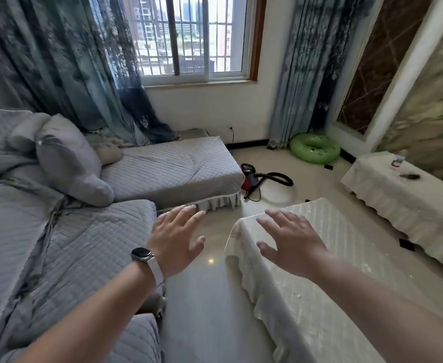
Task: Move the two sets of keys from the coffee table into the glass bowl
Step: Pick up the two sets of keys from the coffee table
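Observation:
My left hand (177, 238), with a watch on the wrist, is held out over the floor between the sofa and the coffee table, fingers spread and holding nothing. My right hand (291, 238) hovers with fingers apart over the near-left corner of the coffee table (328, 297), which has a pale lace cloth under a clear cover. The visible part of the table top carries no keys and no glass bowl. A small dark object (409, 176) lies on the white-covered cabinet at the right; what it is cannot be told.
A grey quilted sofa (65, 258) with cushions runs along the left. A red vacuum cleaner (250, 178) with a black hose lies on the floor ahead, and a green swim ring (314, 148) beyond it. The long white-covered cabinet (398, 205) lines the right wall.

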`<action>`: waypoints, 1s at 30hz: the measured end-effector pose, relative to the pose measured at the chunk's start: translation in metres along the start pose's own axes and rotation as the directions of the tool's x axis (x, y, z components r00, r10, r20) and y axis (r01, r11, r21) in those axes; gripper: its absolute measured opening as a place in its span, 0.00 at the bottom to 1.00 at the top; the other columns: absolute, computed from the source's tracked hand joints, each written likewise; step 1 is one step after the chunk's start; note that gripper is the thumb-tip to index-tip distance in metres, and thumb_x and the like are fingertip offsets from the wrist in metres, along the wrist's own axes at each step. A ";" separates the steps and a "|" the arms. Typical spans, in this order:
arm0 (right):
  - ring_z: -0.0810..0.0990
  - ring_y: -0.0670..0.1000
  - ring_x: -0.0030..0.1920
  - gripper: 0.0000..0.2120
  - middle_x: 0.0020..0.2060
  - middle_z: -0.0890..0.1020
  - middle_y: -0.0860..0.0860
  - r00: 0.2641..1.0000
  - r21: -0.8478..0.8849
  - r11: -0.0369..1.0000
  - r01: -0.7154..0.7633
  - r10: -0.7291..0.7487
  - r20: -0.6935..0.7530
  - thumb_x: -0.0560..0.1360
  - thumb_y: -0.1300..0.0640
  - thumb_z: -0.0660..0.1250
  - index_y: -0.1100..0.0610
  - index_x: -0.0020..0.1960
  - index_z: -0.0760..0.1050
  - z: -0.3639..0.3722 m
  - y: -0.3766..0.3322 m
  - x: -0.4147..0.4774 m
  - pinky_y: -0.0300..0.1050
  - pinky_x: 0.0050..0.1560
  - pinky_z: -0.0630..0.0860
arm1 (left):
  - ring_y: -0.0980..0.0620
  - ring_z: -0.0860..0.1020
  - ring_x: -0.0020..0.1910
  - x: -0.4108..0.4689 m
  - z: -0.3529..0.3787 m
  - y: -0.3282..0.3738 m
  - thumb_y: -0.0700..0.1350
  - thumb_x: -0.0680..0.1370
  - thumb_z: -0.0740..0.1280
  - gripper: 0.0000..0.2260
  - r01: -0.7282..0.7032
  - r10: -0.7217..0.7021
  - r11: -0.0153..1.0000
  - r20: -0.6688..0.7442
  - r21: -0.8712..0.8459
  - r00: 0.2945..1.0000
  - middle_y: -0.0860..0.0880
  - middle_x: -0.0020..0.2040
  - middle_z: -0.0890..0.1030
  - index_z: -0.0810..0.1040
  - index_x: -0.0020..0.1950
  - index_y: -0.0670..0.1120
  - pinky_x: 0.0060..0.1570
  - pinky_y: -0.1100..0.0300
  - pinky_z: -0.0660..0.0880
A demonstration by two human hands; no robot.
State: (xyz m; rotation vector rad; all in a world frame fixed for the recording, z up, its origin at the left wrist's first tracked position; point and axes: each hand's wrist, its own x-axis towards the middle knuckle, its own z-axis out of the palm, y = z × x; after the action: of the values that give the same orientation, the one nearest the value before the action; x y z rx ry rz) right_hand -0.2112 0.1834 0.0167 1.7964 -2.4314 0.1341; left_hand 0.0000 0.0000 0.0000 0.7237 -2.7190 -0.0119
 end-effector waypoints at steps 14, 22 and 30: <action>0.64 0.58 0.70 0.25 0.71 0.69 0.55 0.997 0.040 0.996 -0.079 0.079 0.000 0.76 0.42 0.60 0.51 0.70 0.67 0.056 0.065 0.144 0.55 0.68 0.56 | 0.42 0.72 0.66 0.172 0.073 -0.053 0.57 0.72 0.63 0.26 -0.112 0.114 0.993 0.062 -0.039 0.992 0.45 0.66 0.76 0.74 0.67 0.47 0.62 0.46 0.69; 0.78 0.60 0.57 0.21 0.58 0.80 0.57 0.988 0.108 0.986 -0.128 0.137 -0.077 0.68 0.49 0.73 0.56 0.58 0.79 0.085 0.165 0.230 0.57 0.57 0.72 | 0.43 0.72 0.66 0.321 0.122 -0.038 0.56 0.72 0.64 0.25 -0.215 0.215 0.977 0.129 -0.015 0.968 0.47 0.66 0.76 0.73 0.67 0.49 0.63 0.46 0.68; 0.72 0.60 0.64 0.21 0.64 0.76 0.58 0.963 0.131 0.958 -0.255 0.264 -0.057 0.73 0.47 0.67 0.55 0.64 0.75 0.090 0.260 0.266 0.60 0.64 0.65 | 0.44 0.70 0.67 0.441 0.159 0.011 0.56 0.74 0.62 0.24 -0.372 0.376 0.927 0.128 -0.055 0.918 0.47 0.67 0.75 0.71 0.69 0.49 0.65 0.47 0.66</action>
State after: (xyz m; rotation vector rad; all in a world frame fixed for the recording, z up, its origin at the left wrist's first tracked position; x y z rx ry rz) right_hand -0.5405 -0.0043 -0.0349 1.4751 -2.6464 0.3733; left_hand -0.4158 -0.2157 -0.0132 0.1881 -2.9365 -0.0121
